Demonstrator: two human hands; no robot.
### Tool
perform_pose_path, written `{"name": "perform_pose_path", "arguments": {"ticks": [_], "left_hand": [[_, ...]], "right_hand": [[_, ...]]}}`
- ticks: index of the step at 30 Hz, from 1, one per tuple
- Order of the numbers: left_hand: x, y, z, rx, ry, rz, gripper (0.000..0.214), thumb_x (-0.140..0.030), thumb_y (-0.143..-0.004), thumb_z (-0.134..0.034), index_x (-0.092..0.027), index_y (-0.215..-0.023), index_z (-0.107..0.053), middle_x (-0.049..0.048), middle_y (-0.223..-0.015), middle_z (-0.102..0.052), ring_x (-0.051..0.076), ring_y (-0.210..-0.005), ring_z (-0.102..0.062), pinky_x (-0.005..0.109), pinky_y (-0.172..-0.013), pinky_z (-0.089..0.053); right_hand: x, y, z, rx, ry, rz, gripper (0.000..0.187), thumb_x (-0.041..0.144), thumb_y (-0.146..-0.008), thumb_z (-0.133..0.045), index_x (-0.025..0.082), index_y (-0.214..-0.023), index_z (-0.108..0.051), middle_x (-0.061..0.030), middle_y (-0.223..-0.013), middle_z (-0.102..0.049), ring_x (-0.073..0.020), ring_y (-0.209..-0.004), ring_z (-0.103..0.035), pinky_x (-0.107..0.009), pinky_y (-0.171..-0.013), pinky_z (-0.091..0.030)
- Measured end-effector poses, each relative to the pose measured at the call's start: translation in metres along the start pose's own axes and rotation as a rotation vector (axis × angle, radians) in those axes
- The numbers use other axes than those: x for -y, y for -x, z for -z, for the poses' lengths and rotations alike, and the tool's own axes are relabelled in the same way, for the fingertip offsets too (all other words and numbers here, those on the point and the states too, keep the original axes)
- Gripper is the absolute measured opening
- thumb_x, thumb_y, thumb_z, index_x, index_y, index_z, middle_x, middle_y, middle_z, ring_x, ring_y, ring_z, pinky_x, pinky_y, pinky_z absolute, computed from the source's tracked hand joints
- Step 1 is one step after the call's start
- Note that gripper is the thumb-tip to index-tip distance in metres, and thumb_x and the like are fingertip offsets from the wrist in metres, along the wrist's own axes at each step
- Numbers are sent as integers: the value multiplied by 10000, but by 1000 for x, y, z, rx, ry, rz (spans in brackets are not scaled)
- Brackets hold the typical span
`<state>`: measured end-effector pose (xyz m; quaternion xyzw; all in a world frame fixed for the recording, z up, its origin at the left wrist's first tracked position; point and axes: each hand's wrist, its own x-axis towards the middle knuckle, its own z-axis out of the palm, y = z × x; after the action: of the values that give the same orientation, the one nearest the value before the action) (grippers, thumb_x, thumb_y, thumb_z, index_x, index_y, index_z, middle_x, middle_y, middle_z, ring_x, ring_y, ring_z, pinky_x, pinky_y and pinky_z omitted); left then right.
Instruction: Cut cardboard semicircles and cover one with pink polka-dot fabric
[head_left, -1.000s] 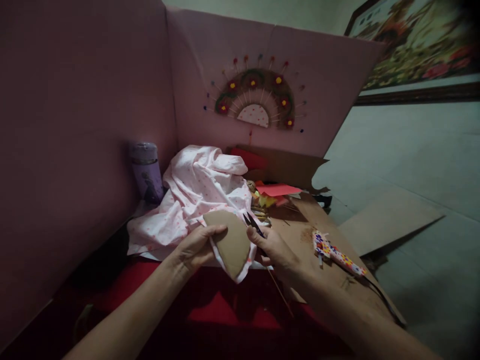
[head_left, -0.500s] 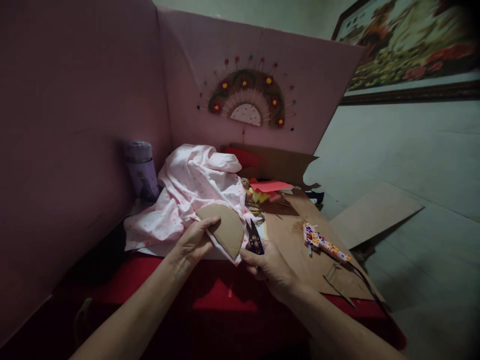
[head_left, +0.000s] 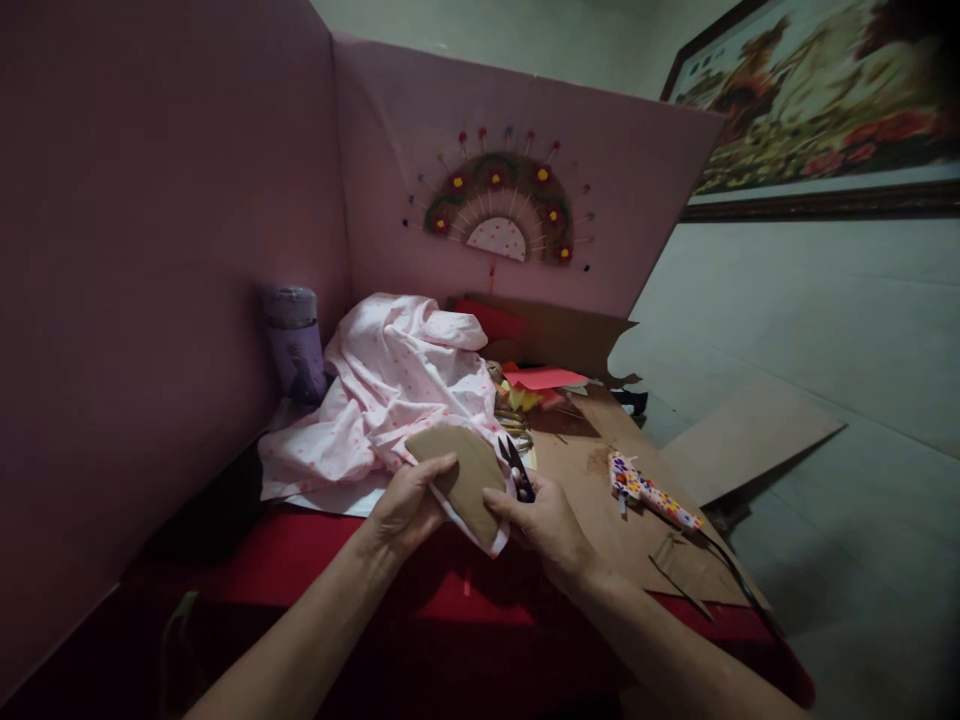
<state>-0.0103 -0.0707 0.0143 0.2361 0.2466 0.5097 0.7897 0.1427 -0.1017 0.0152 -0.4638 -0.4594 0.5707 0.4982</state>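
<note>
My left hand (head_left: 411, 505) is closed on a fan-shaped cardboard piece (head_left: 466, 485), its thumb flat on the bare brown face. White cloth with pink spots shows along the piece's lower edges. In my right hand (head_left: 553, 525) is a small dark pair of thread snips (head_left: 517, 468), blades pointing up and apart at the tips. The right thumb also presses on the cardboard's right side; the fingers behind it are hidden. Just beyond the piece lies a heap of spotted pinkish-white cloth (head_left: 409, 365).
A purple tumbler (head_left: 296, 350) stands at the left by the pink panel. On the right, a flowered glue gun (head_left: 649, 490) with a cord and cardboard scraps (head_left: 679, 570) lie on a brown sheet (head_left: 577, 530). Red paper (head_left: 546, 378) is behind. A semicircular flower decoration (head_left: 495, 205) hangs on the panel.
My right thumb has come onto the face of the cardboard piece, which both hands now touch. The snips stay in the right hand. The view has shifted slightly.
</note>
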Motion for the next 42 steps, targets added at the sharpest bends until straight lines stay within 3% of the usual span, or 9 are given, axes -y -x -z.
{"name": "perform_pose_path", "arguments": {"ticks": [3, 11, 15, 20, 27, 33, 42], "left_hand": [[7, 2, 2, 18, 76, 24, 248, -63, -749, -549, -68, -983, -632, 120, -873, -711, 214, -787, -663, 395, -840, -492], [13, 4, 5, -17, 249, -58, 410, 31, -735, -484, -81, -1115, -588, 84, -829, -715, 184, -812, -662, 340, -879, -470], [14, 1, 8, -76, 313, -108, 326, -19, -790, -459, -63, -1082, -598, 101, -871, -713, 172, -830, -655, 317, -887, -463], [16, 1, 8, -61, 302, -102, 265, -87, -834, -455, -69, -1043, -617, 101, -866, -715, 176, -827, -654, 324, -897, -459], [19, 3, 8, -34, 291, -140, 311, -198, -882, -439, -88, -1144, -565, 122, -956, -700, 196, -925, -636, 346, -913, -453], [17, 8, 8, 17, 230, -89, 323, -294, -887, -437, -92, -1090, -587, 151, -1048, -668, 255, -980, -612, 443, -895, -457], [20, 7, 9, 4, 229, -137, 240, -210, -864, -485, -116, -1053, -597, 109, -979, -696, 215, -921, -637, 396, -891, -468]], "right_hand": [[-6, 0, 4, -23, -20, 2, 460, 369, -539, -802, 148, -905, -633, -64, -834, -675, -207, -731, -614, -321, -681, -508], [-9, 5, 23, -66, 25, 2, 398, 328, -554, -803, 151, -878, -655, -50, -818, -689, -194, -704, -624, -307, -673, -508], [-9, 6, 31, -79, 38, 2, 407, 328, -549, -806, 150, -885, -661, -54, -832, -692, -203, -711, -632, -308, -665, -512], [-9, 7, 36, -66, 71, -18, 478, 353, -526, -811, 148, -926, -647, -57, -817, -688, -228, -738, -639, -331, -683, -512], [-8, 8, 34, -82, 166, 7, 492, 397, -538, -796, 145, -937, -656, -88, -916, -689, -247, -786, -631, -338, -679, -512], [-9, 8, 31, -56, 126, 16, 461, 397, -563, -787, 143, -924, -656, -87, -921, -691, -239, -790, -628, -334, -702, -506], [-12, 7, 35, -38, 112, 8, 435, 392, -570, -785, 154, -913, -661, -72, -892, -692, -221, -760, -625, -312, -675, -499]]}}
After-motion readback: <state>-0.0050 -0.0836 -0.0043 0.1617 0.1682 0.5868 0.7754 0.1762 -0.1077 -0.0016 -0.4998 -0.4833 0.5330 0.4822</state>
